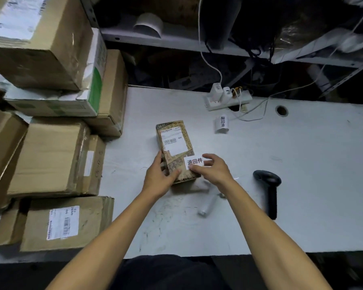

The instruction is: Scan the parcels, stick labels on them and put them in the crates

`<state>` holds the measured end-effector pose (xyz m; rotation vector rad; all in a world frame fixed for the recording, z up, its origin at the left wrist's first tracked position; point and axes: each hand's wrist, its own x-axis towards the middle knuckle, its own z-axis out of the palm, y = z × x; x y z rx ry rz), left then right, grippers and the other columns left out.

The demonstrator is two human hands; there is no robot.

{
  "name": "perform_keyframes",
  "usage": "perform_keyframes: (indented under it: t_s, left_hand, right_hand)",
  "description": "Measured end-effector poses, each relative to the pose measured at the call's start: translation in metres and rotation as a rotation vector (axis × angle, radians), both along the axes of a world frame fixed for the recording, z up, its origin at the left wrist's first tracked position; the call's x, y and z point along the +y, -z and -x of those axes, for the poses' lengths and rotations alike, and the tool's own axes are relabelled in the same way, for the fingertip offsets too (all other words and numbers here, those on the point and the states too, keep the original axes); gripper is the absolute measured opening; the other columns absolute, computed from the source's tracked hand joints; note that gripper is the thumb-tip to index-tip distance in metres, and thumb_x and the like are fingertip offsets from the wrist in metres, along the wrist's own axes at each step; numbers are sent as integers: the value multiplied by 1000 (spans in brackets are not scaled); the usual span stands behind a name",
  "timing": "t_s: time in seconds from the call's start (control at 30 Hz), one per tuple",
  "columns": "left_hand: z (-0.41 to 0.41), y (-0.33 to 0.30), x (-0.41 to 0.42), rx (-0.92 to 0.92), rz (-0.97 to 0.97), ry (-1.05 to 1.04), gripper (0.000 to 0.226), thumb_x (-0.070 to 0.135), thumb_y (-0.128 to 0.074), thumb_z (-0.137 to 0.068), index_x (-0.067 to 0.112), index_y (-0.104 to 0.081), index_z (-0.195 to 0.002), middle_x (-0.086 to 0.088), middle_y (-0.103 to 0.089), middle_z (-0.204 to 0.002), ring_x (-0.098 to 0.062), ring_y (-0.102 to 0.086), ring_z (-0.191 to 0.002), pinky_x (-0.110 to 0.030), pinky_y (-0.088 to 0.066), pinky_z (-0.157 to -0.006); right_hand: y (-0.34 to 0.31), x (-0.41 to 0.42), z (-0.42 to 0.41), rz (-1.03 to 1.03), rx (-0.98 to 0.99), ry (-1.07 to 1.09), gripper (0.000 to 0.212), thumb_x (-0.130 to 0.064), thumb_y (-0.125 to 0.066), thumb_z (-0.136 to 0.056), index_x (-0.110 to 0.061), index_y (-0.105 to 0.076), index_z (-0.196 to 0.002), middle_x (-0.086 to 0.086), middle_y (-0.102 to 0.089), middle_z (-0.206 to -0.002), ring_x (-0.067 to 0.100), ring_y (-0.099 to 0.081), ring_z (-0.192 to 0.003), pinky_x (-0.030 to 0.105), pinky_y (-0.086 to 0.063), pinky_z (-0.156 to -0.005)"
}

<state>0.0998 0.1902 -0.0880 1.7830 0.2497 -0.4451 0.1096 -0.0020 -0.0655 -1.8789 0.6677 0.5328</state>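
A small brown patterned parcel (177,147) with a white barcode label lies flat in the middle of the white table (302,174). My left hand (159,176) grips its near left corner, thumb on top. My right hand (213,168) pinches a white sticker (194,161) printed with dark characters, holding it over the parcel's near right edge. A black handheld scanner (268,189) lies on the table to the right of my right arm.
Stacked cardboard boxes (50,160) fill the left side of the table. A roll of printed stickers (222,123) stands behind the parcel, near a white power strip (226,99) with cables. A small white cylinder (208,206) lies under my right forearm. Metal shelving runs along the back.
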Motion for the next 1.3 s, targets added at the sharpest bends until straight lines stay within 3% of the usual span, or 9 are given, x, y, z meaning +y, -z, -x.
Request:
perform_keyframes:
  t_s: [0.1, 0.27, 0.57, 0.7, 0.8, 0.9, 1.0, 1.17, 1.3]
  left_hand:
    - [-2, -12, -11, -30, 45, 17, 80, 8, -75, -87, 28, -35, -153, 7, -57, -127, -1, -61, -103, -11, -52, -81]
    - [-3, -45, -61, -118, 140, 166, 79, 7, -75, -87, 31, -38, -151, 9, -57, -134, -13, -60, -118, -34, -56, -95]
    - [83, -84, -239, -209, 273, 609, 81, 8, -75, -84, 26, -38, -154, 2, -60, -138, -16, -65, -116, -38, -60, -89]
    - [156, -82, -317, -196, 264, 793, 82, 29, -77, -74, 34, -42, -149, 4, -61, -136, -14, -66, -115, -33, -59, -88]
    - [214, -70, -375, -161, 261, 916, 74, 14, -78, -80, 38, -45, -141, 8, -62, -127, -11, -67, -108, -26, -60, -80]
    - [262, -59, -420, -114, 242, 1035, 68, -2, -72, -86, 34, -46, -138, 7, -64, -121, -3, -68, -99, -16, -55, -75]
    - [303, -35, -461, -57, 163, 1167, 56, 7, -70, -84, 28, -53, -133, 7, -67, -117, 2, -67, -102, -12, -53, -77]
    - [349, 13, -518, 228, 2, 1125, 42, 10, -66, -94, 18, -45, -130, -14, -60, -127, -25, -64, -114, -40, -59, -85]
    - [375, 56, -581, 413, -78, 1141, 77, 15, -66, -95, 34, -13, -148, -9, -58, -133, -27, -64, -114, -40, -61, -69]
  right_hand:
    - [1, 1, 14, -25, -87, 12, 40, -16, -92, -70, -16, -69, -104, 2, -76, -101, 10, -72, -86, 29, -62, -80]
    - [-32, -48, 45, -71, -242, 260, 60, -8, -95, -63, -17, -61, -111, 0, -73, -100, 12, -70, -89, 21, -58, -72]
    - [-76, -189, 198, 21, -417, 630, 51, -32, -87, -78, -23, -52, -114, -7, -66, -103, 2, -65, -89, 12, -51, -60]
    - [-67, -251, 290, 34, -423, 828, 41, -40, -80, -84, -22, -53, -110, -3, -67, -103, 6, -66, -83, 12, -46, -55]
    - [-54, -289, 363, 20, -423, 986, 38, -38, -81, -84, -23, -53, -106, -7, -66, -94, 7, -64, -81, 14, -45, -58]
    - [-36, -309, 422, -24, -367, 1114, 51, -35, -85, -79, -24, -49, -114, -7, -64, -94, 7, -61, -80, 19, -45, -62]
    - [-13, -324, 470, -79, -330, 1247, 66, -24, -90, -73, -23, -43, -120, -5, -66, -98, 7, -62, -84, 18, -47, -65]
    - [26, -350, 523, -154, -245, 1366, 77, -2, -92, -64, -18, -46, -125, -6, -65, -103, 4, -62, -90, 5, -45, -59]
    - [66, -397, 548, -98, -92, 1398, 116, -10, -99, -50, -31, -34, -144, -4, -61, -126, 15, -58, -116, 14, -49, -82]
